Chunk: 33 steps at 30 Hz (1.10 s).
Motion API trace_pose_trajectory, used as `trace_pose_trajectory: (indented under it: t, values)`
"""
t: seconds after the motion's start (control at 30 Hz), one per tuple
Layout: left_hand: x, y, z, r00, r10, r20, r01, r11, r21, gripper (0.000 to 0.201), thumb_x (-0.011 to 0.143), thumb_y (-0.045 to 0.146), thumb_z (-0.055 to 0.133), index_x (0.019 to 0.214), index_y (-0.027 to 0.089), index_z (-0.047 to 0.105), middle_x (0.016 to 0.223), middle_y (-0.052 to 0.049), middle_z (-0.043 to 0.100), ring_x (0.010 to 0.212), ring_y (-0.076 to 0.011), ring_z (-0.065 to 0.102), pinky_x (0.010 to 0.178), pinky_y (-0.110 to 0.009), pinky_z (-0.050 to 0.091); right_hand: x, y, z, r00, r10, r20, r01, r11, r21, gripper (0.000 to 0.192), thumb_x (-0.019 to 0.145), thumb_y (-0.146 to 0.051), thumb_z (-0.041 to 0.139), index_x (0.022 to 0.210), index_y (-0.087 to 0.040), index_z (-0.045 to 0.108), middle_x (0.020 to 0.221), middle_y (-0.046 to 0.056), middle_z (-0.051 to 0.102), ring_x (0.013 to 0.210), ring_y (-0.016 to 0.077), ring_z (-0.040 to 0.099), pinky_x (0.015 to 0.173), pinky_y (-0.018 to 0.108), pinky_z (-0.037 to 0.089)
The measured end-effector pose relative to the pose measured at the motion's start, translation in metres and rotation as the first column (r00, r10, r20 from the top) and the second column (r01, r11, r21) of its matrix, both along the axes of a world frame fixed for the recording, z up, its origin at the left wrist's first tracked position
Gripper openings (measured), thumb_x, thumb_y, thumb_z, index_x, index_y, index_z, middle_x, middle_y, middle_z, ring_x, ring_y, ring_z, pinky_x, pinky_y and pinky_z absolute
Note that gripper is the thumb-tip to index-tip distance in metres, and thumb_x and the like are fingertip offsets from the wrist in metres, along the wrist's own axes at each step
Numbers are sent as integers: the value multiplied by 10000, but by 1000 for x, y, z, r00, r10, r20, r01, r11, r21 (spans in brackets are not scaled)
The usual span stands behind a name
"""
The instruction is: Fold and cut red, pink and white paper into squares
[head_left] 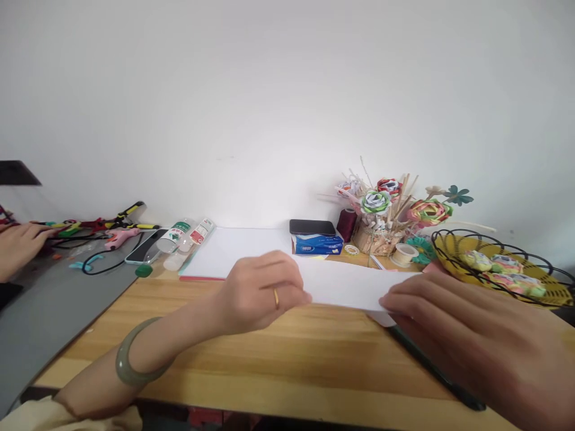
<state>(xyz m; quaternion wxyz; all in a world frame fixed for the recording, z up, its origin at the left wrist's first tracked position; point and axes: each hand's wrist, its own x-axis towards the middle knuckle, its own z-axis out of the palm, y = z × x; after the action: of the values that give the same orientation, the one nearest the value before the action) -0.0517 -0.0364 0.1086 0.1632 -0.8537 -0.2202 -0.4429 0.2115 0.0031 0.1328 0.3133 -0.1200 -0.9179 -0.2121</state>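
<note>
Both hands press a white paper sheet (345,286) flat on the wooden worktop (287,353). The left hand (260,293) pinches its left end; the right hand (471,335) lies open on its right end.

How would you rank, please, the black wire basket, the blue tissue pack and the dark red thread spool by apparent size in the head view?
1. Black wire basket, clearly largest, though nearer the camera.
2. Blue tissue pack.
3. Dark red thread spool.
</note>
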Motion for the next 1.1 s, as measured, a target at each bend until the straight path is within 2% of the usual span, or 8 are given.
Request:
trace_pose_trajectory:
  t: [0.13,0.2,0.3,0.53,0.7,0.8,0.9,1.1]
  values:
    - [-9,-13,-62,972,71,-224,-85,995,-51,188,880,62,538,719,151,581,692,-19,633,720,-137,594,644,-232,468,4,-2,-65,988,8,155,24,978,-205,202,907,-127,412,960,-192,596,963,56,672,921,185,605,756,306,476]
    - [-13,-19,-92,939,69,-336,-145,968,-205,229,911,76,479,730,155,594,733,-17,644,726,-135,590,640,-236,449,4,-2,-96,959,14,284,137,852,-505,95,889,-259,513,881,-223,601,1081,58,649,1008,210,588,811,347,488]
    - [-22,-23,-117,945,36,-324,-195,857,-476,139,916,243,552,838,179,648,852,-27,667,782,-139,602,720,-240,460,0,2,-119,931,8,366,240,740,-628,148,874,-371,549,876,-234,604,1077,52,642,961,192,609,783,332,509]
    - [-43,-25,-108,948,169,-270,-318,537,-781,121,764,145,722,867,194,683,996,-24,629,892,-148,612,754,-223,457,-33,15,-113,891,-68,450,386,638,-667,430,822,-260,591,1226,-137,511,1253,152,544,1057,269,572,844,437,494]
    - [-53,-37,-99,924,181,-337,-382,456,-804,109,763,139,717,829,214,674,973,-3,611,923,-160,594,769,-244,446,-68,26,-105,864,26,502,382,616,-689,688,707,-283,723,1313,-100,452,1349,168,459,1265,296,375,1039,439,337]
    - [-57,-42,-102,916,249,-315,-395,421,-817,170,731,145,738,863,218,659,1061,-26,583,1051,-205,551,874,-299,444,-84,35,-102,835,82,545,400,590,-702,760,607,-332,803,1263,-96,501,1249,170,519,1157,311,452,960,433,398]
    - [-59,-43,-108,891,384,-244,-389,364,-847,489,655,183,793,1098,211,587,1265,-87,489,1221,-263,437,1020,-393,380,-93,40,-100,812,105,574,427,563,-708,763,545,-343,833,1208,-111,535,1156,146,557,1058,301,498,891,419,424]
    - [-53,-45,-112,868,479,-131,-291,277,-916,890,651,166,771,1415,265,325,1332,-107,477,1264,-295,386,1050,-487,341,-88,27,-90,803,101,588,461,519,-719,317,705,-241,688,989,-177,563,1074,77,565,941,215,545,759,311,413]
